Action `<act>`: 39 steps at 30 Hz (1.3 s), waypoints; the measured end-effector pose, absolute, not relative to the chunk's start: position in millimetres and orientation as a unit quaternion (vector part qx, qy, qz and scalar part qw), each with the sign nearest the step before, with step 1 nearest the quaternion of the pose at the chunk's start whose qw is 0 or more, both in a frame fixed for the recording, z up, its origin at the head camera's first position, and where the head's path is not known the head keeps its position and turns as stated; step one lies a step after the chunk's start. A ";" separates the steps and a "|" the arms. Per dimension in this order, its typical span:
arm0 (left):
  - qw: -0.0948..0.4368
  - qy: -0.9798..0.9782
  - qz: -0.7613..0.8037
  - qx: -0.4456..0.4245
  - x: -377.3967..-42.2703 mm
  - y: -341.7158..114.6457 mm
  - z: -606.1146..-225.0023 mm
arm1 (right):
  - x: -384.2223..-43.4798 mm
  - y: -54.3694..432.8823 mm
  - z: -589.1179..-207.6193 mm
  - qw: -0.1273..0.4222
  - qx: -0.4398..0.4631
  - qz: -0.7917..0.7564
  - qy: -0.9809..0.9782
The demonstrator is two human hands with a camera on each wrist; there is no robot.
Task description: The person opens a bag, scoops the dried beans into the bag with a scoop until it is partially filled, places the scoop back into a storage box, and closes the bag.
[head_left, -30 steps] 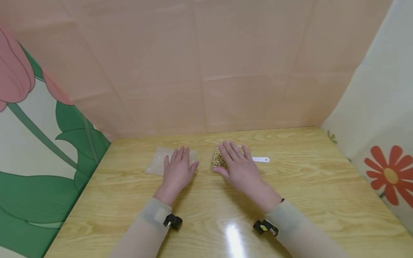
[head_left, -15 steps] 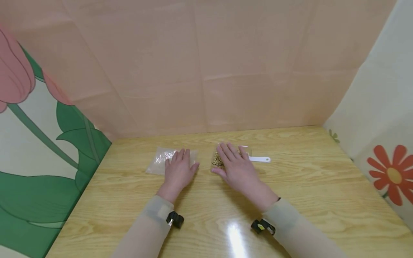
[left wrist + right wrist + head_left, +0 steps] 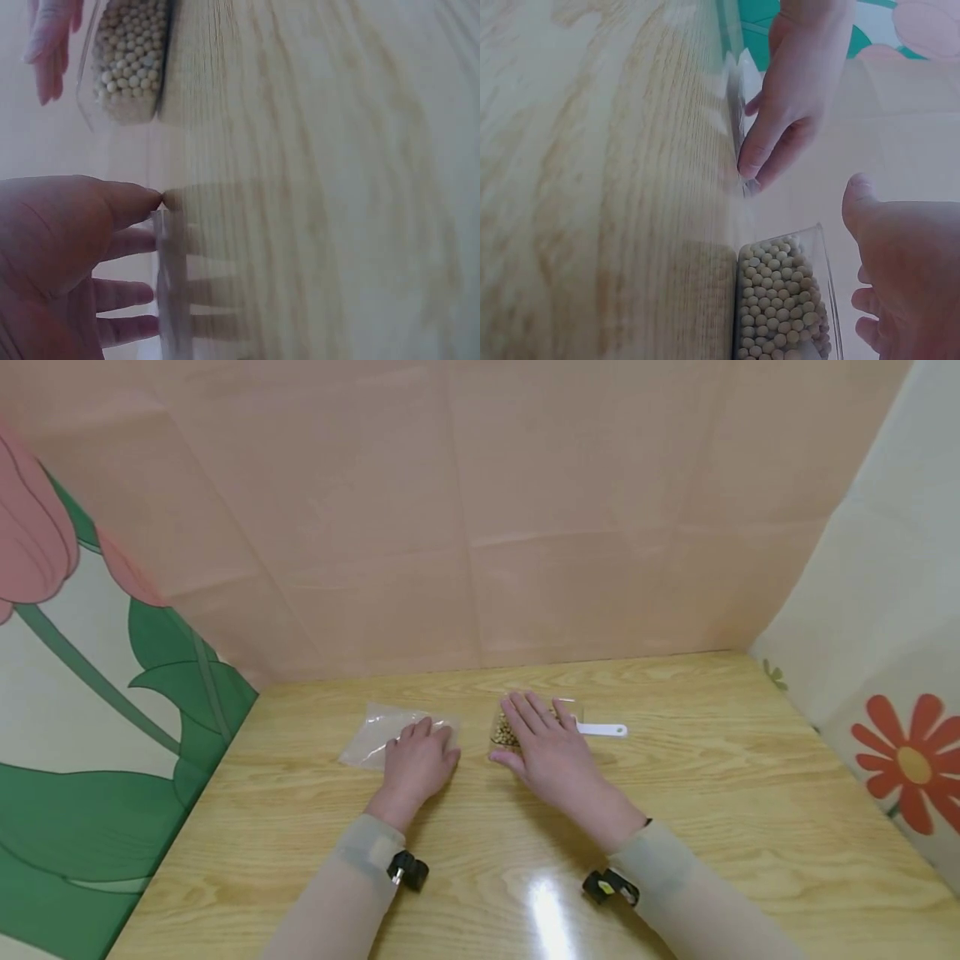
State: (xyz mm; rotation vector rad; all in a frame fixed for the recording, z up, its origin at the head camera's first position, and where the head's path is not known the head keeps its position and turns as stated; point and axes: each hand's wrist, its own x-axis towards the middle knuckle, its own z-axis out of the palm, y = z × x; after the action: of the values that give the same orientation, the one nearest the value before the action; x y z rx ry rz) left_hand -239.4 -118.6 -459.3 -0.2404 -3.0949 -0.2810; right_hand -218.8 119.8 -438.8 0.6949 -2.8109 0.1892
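A clear plastic bag [image 3: 369, 745] lies flat on the table at the left. My left hand [image 3: 418, 767] rests on its right part, with thumb and fingertips on the plastic near the edge and the fingers slightly bent. To the right stands a clear box [image 3: 823, 274] filled with small round beige balls [image 3: 778, 304] that look like soybeans. Above this box is my right hand [image 3: 557, 762], its fingers fairly straight, holding nothing and covering much of it in the head view. A white handle [image 3: 603, 730], like that of a scoop, sticks out to the box's right.
The wood-patterned table [image 3: 480, 860] ends at a pink cloth backdrop [image 3: 465, 527]. Flower-printed walls close off the left and right sides. Each wrist wears a small black camera [image 3: 408, 870].
The left hand's fingers have bent and drawn back toward me over the bag. My right hand has shifted slightly left and keeps its pose above the box.
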 end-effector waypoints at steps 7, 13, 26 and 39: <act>0.026 -0.993 -0.054 -0.099 -240.4 -119.4 -460.0 | -219.5 118.4 -437.8 0.120 0.239 0.067 -0.961; 0.029 -0.989 -0.054 -0.133 -241.3 -120.4 -459.3 | -219.8 117.1 -438.3 0.128 0.241 0.073 -0.959; 0.058 -0.983 -0.111 -0.136 -247.1 -120.3 -461.4 | -218.4 115.0 -436.7 0.143 0.241 0.091 -0.956; 0.052 -0.981 -0.130 -0.131 -249.1 -125.0 -458.5 | -218.0 113.8 -438.6 0.181 0.256 0.104 -0.944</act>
State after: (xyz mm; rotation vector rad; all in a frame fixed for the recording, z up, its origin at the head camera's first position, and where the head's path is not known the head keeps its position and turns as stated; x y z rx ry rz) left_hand -249.1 -125.0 -458.5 -0.3991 -2.9841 -0.3959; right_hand -218.0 113.8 -438.6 0.7240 -2.6656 0.2947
